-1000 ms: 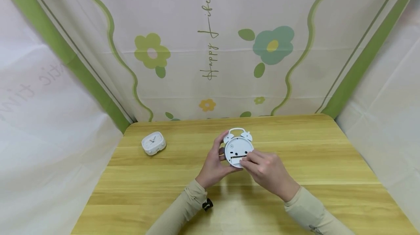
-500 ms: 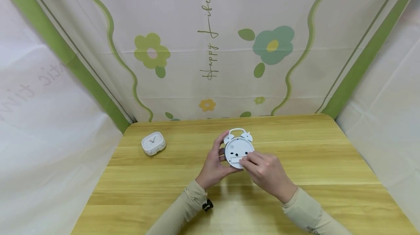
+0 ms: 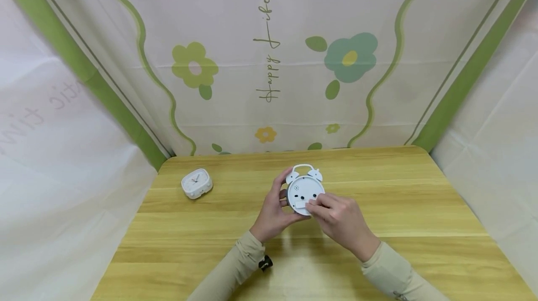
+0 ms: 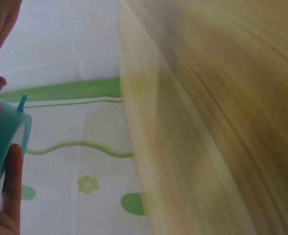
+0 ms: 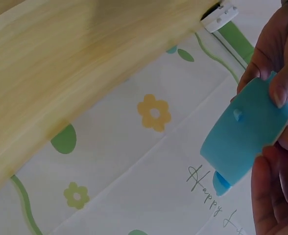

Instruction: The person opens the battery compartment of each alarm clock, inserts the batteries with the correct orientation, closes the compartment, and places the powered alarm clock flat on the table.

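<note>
My left hand [image 3: 272, 212] grips a round twin-bell alarm clock [image 3: 303, 186] by its side and bottom, its back facing up toward me. In the right wrist view the clock's body [image 5: 247, 129] looks light blue, with the left thumb on its side. A pale battery cover [image 3: 300, 204] lies across the lower back, under two dark knobs. My right hand [image 3: 345, 221] has its fingers curled and pinches the right end of this cover. The fingertips hide that end. In the left wrist view only part of the clock [image 4: 7, 129] shows.
A white rounded-square clock [image 3: 196, 183] lies face up at the left of the wooden table [image 3: 189, 235]. Patterned cloth [image 3: 235, 104] hangs behind the table's far edge and at both sides. A small black object [image 3: 265, 262] is at the left wrist.
The dark gap above the battery cover, seen a second ago, has closed as the cover moved up flush with the back. Both hands stay almost in place.
</note>
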Demonstrator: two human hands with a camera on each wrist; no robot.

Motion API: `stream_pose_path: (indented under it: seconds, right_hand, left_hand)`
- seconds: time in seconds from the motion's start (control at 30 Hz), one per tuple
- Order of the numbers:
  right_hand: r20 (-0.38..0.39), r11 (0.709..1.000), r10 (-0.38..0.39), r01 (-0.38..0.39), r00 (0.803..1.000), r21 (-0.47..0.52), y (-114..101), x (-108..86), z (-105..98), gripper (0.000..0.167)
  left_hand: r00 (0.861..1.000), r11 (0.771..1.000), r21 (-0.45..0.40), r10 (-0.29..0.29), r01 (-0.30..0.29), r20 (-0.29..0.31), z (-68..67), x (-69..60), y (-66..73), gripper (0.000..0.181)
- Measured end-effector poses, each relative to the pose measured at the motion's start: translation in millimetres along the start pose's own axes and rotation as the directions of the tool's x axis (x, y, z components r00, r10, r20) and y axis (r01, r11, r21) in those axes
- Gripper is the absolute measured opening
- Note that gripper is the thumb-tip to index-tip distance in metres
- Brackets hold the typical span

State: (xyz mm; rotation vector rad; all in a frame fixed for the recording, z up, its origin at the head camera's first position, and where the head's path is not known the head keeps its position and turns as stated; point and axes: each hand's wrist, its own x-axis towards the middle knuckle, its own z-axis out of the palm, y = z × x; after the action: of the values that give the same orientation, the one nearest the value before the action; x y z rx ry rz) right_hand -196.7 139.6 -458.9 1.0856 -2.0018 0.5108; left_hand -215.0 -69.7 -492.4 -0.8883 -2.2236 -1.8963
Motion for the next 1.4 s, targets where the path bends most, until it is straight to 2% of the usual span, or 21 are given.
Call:
stream_pose_path:
  seconds: [0.27, 0.53, 0.67, 0.8, 0.93, 1.07, 1.4]
  right_hand:
    - [-0.004, 0.999, 0.021, -0.021, 1.0, 0.039, 0.7, 3.8, -2.2, 0.025]
    - [0.131, 0.998, 0.047, -0.053, 0.99, 0.043, 5.1, 4.0, -9.2, 0.028]
    - [0.15, 1.0, 0.018, -0.022, 0.989, 0.022, 7.7, -0.3, -9.7, 0.023]
    - [0.137, 0.998, -0.031, 0.037, 0.99, -0.041, 10.9, -4.3, -7.7, 0.035]
    - [0.124, 0.99, -0.103, 0.114, 0.987, -0.083, 14.3, -6.8, -4.6, 0.036]
    - [0.109, 0.982, -0.168, 0.176, 0.98, -0.074, 15.9, -9.5, -1.1, 0.036]
    - [0.077, 0.97, -0.222, 0.228, 0.972, -0.084, 11.7, -7.4, -1.0, 0.034]
  left_hand:
    - [1.0, 1.0, 0.002, 0.008, -0.008, 0.009, 0.0, 3.6, -0.7, 0.117]
    - [0.998, 0.999, -0.007, 0.049, -0.049, 0.044, -3.8, 9.8, -0.6, 0.117]
    - [0.999, 0.999, -0.045, 0.014, -0.013, 0.041, -7.0, 12.2, 0.5, 0.118]
    - [0.999, 0.995, -0.092, -0.028, 0.032, 0.041, -9.3, 12.5, 1.3, 0.119]
    - [0.996, 0.986, -0.152, -0.064, 0.073, 0.062, -10.6, 6.9, 0.3, 0.119]
    - [0.992, 0.972, -0.205, -0.1, 0.114, 0.076, -10.2, -0.4, -0.5, 0.119]
    - [0.992, 0.968, -0.225, -0.092, 0.108, 0.082, -11.7, -1.6, 4.4, 0.12]
